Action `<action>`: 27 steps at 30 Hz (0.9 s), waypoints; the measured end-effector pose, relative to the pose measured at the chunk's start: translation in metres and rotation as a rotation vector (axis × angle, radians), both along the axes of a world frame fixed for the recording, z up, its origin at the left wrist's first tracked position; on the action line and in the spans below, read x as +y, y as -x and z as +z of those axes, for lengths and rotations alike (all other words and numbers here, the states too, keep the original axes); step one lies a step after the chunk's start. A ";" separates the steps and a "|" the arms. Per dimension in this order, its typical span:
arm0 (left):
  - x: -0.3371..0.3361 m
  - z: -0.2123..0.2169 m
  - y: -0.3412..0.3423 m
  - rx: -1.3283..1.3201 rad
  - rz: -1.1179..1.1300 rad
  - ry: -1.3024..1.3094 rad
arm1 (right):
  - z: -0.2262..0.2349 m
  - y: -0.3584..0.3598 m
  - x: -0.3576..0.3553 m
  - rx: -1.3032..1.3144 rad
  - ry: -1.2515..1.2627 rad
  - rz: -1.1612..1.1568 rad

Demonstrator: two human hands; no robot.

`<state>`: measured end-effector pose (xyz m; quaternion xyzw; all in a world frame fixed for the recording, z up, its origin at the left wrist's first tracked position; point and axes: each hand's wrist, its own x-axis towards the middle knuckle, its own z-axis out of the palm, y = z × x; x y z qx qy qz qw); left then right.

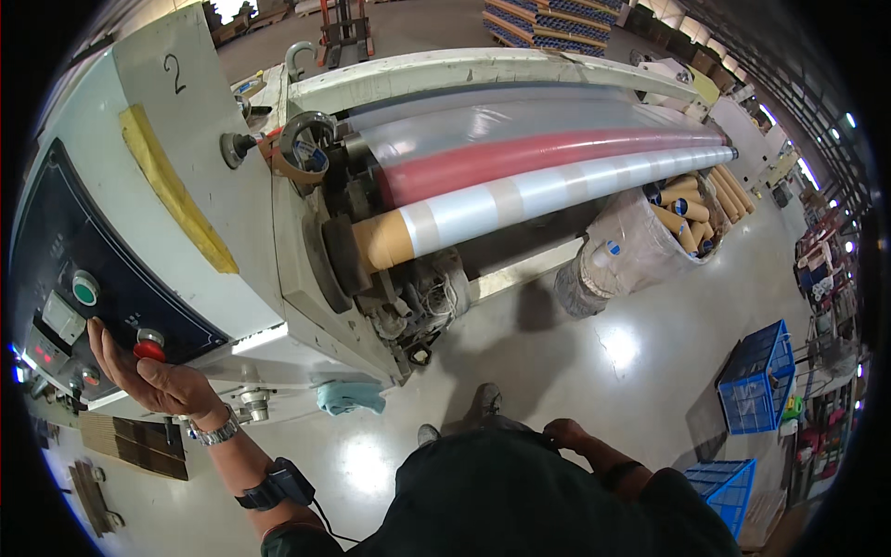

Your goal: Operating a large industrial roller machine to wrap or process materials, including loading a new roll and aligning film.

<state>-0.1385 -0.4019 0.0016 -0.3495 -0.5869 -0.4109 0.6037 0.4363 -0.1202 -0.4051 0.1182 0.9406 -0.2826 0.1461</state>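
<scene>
My left hand [162,381] is raised at the dark control panel [102,251] of the white machine. Its fingers are stretched out and its thumb lies just below a red mushroom button [148,347]; whether they touch, I cannot tell. A round green button [85,288] sits above the fingertips. By my waist, my right hand [564,433] is curled against the dark shirt [520,492], and what it holds, if anything, is hidden. Ahead lies a long roll wrapped in whitish film [557,186] on a brown core, parallel to a red roller [538,148] and a sheet of clear film [483,119].
A wrapped bin of cardboard tubes [640,232] stands beyond the roll. Blue plastic crates [756,381] sit on the floor at right. A light-blue cloth [351,397] hangs at the machine's lower edge. Tape rolls [302,158] hang by a handwheel; flattened cardboard [130,446] lies lower left.
</scene>
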 end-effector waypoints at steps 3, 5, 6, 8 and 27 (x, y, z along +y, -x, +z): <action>0.005 0.001 0.000 -0.009 -0.043 -0.033 | -0.002 -0.001 -0.001 -0.046 -0.007 -0.019; 0.004 0.000 0.000 -0.011 -0.041 -0.027 | -0.009 -0.004 -0.003 -0.091 0.041 -0.083; 0.004 -0.001 0.000 -0.011 -0.035 -0.024 | -0.009 -0.004 -0.004 -0.111 0.052 -0.082; 0.006 0.001 -0.004 -0.011 -0.032 -0.026 | -0.005 -0.003 -0.005 -0.135 0.067 -0.078; 0.007 -0.001 0.002 0.046 -0.086 0.051 | 0.003 -0.017 -0.006 0.055 0.174 -0.192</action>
